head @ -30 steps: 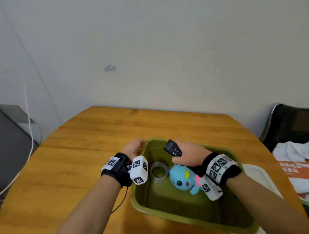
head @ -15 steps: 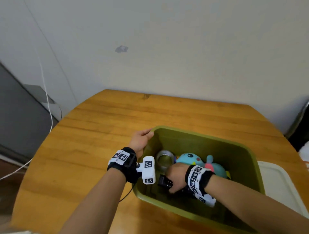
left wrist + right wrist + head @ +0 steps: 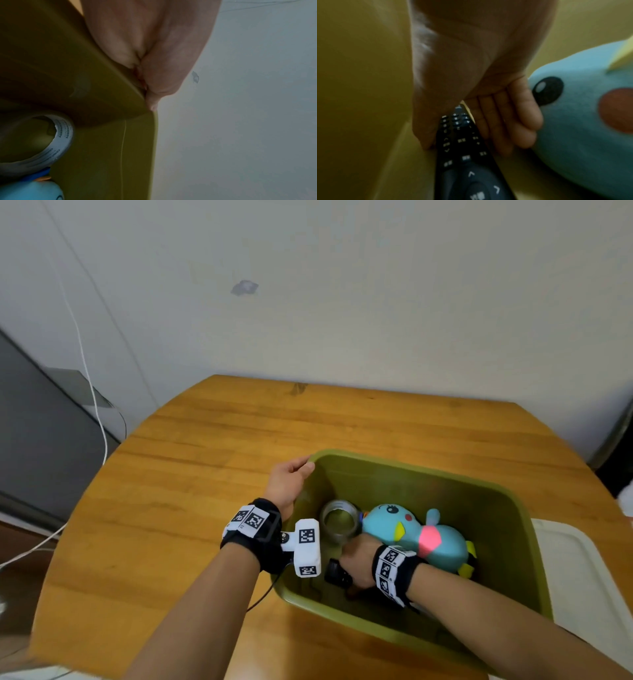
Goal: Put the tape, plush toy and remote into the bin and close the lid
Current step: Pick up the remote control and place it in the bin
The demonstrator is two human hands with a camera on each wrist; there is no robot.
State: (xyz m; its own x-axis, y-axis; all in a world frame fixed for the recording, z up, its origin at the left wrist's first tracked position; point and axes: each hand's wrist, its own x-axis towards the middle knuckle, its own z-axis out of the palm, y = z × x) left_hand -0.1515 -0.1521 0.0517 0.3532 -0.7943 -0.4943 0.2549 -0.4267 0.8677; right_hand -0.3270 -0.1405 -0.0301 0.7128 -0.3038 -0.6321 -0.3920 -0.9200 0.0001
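Observation:
An olive green bin [image 3: 428, 474] stands on the wooden table [image 3: 239, 446]. Inside lie a grey tape roll [image 3: 339, 525] at the left and a blue plush toy [image 3: 421, 539] in the middle. My left hand [image 3: 291, 479] grips the rim at the bin's far left corner; the left wrist view shows its fingers [image 3: 150, 54] pressed on the bin [image 3: 102, 148] above the tape roll [image 3: 63, 135]. My right hand [image 3: 358, 559] is low in the bin's near left part, holding the black remote [image 3: 337, 571]. In the right wrist view the remote [image 3: 465, 162] sits between thumb and fingers, next to the plush toy [image 3: 582, 128].
A white lid [image 3: 579, 577] lies flat on the table just right of the bin. A white cable [image 3: 92, 392] hangs by a dark cabinet [image 3: 34, 422] left of the table. Bare tabletop stretches behind and left of the bin.
My right hand went from above the bin down to its near left floor with the remote and stays there. The plush toy now lies further right. My left hand kept its hold.

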